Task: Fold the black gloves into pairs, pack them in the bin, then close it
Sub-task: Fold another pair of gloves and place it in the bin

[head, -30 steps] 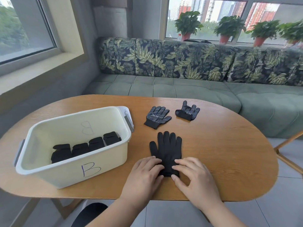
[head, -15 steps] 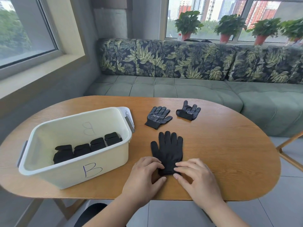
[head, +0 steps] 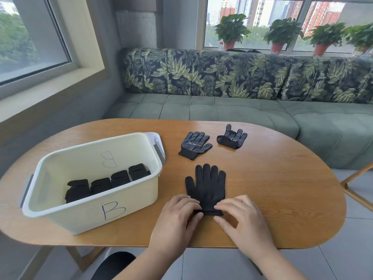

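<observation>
Black plain knit glove (head: 205, 186) lies flat on oval wooden table (head: 272, 188) beside cream plastic bin (head: 80, 215), left hand (head: 177, 215) and right hand (head: 242, 217) both pinching its cuff, fold just starting, next likely needs cuff lifted over toward fingertips.

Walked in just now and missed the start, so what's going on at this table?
A person is packing black gloves. Both the left hand and the right hand pinch the cuff of a plain black glove lying flat on the wooden table, fingers pointing away. The cream bin marked B stands open beside it and holds four folded bundles in a row. Two dotted gloves lie farther back, not yet packed.
</observation>
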